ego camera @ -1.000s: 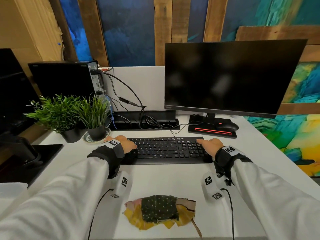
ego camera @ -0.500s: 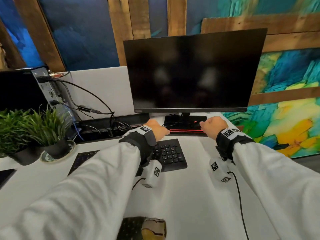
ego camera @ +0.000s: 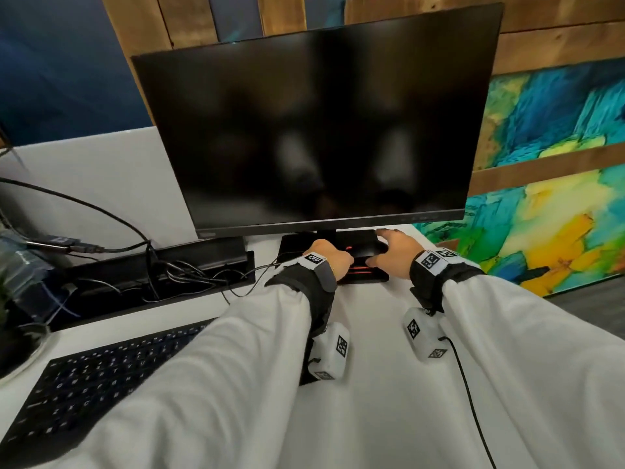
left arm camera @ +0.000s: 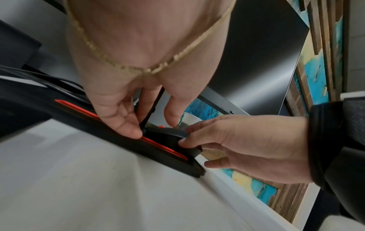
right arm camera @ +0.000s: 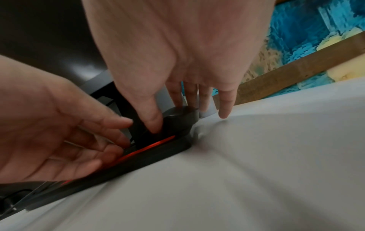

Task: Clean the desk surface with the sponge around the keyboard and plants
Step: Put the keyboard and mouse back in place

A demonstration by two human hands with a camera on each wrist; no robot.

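Both hands are at the black monitor base [ego camera: 297,245] under the screen. My right hand [ego camera: 392,252] grips the black mouse [ego camera: 368,247] that sits on the base. Its thumb [right arm camera: 154,123] presses the mouse [right arm camera: 177,120] from the side, other fingers lie over its top, and the little finger touches the white desk [ego camera: 378,418]. My left hand [ego camera: 333,258] holds nothing. Its fingertips [left arm camera: 128,129] touch the base at the red strip [left arm camera: 164,146], beside the mouse [left arm camera: 168,134]. The keyboard [ego camera: 101,377] lies at lower left, partly under my left sleeve. No sponge is in view.
The dark monitor [ego camera: 314,130] hangs low over both hands. A black cable tray [ego camera: 162,269] with tangled wires runs along the back left. A plant pot [ego camera: 13,333] on a saucer sits at the far left edge. The desk's right edge meets a painted panel [ego camera: 541,214].
Both hands left the keyboard and reached forward and right to the monitor base. The right hand took hold of the mouse. My view swung right, so the patchwork cloth dropped out of sight.
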